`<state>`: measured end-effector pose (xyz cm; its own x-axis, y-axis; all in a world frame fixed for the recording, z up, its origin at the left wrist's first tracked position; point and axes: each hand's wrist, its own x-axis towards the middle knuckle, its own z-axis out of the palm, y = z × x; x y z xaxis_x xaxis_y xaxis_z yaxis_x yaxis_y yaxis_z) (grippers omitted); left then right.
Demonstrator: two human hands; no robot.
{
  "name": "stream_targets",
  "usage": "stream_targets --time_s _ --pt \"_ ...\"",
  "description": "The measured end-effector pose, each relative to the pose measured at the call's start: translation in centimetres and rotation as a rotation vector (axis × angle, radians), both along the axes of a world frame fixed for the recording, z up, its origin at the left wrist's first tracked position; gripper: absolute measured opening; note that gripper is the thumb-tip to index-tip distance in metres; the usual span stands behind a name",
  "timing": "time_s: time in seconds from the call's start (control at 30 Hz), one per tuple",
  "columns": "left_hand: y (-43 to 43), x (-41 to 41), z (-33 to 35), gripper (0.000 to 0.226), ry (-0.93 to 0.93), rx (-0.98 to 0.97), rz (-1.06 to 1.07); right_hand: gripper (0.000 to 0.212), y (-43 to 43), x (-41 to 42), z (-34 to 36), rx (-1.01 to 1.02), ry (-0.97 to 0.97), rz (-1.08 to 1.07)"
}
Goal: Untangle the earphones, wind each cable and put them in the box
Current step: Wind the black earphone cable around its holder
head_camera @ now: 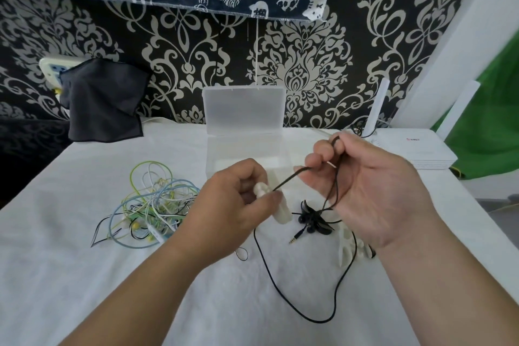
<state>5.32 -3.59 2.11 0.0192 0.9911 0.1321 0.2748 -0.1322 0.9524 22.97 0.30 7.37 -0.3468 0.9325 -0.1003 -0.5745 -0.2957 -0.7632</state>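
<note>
My left hand [237,199] grips a white cable winder [278,209] and pinches a black earphone cable [292,177] against it. My right hand [373,191] holds the same cable looped over its curled fingers. The rest of the black cable [334,300] trails in a loop over the white tablecloth, with its earbuds [311,219] and gold jack plug [295,239] lying below my hands. A tangle of green, blue and white earphones [148,205] lies to the left. The clear plastic box [247,132] stands open behind my hands, lid upright.
A second white winder [346,244] lies under my right wrist. A dark cloth [101,101] hangs at the back left against the patterned wall. A white router [421,152] with upright antennas sits at the back right. The table's right edge drops off beside it.
</note>
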Motion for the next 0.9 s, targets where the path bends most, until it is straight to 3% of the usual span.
stream_targets --time_s 0.13,0.23,0.47,0.6,0.67,0.9 --pt "-0.2 0.1 0.3 0.021 -0.364 -0.111 -0.117 0.030 1.1 0.8 -0.8 -0.118 0.019 -0.153" --pt "-0.4 0.4 0.4 0.028 -0.486 -0.219 -0.185 0.032 1.5 0.9 -1.3 -0.147 0.040 -0.174" --pt "-0.4 0.8 -0.1 0.018 -0.483 -0.311 -0.201 0.037 1.0 0.7 -0.5 -0.106 0.037 -0.084" --pt "-0.1 0.9 -0.4 0.008 -0.494 -0.261 -0.163 0.027 1.1 0.6 -1.4 -0.037 -0.341 -0.193" --pt "-0.1 1.0 -0.4 0.005 -0.504 -0.244 -0.162 0.018 0.8 0.3 -1.7 -0.014 -0.436 -0.174" --pt "-0.2 1.1 -0.4 0.012 -0.442 -0.217 -0.122 0.016 0.9 0.5 -1.4 -0.033 -0.274 -0.254"
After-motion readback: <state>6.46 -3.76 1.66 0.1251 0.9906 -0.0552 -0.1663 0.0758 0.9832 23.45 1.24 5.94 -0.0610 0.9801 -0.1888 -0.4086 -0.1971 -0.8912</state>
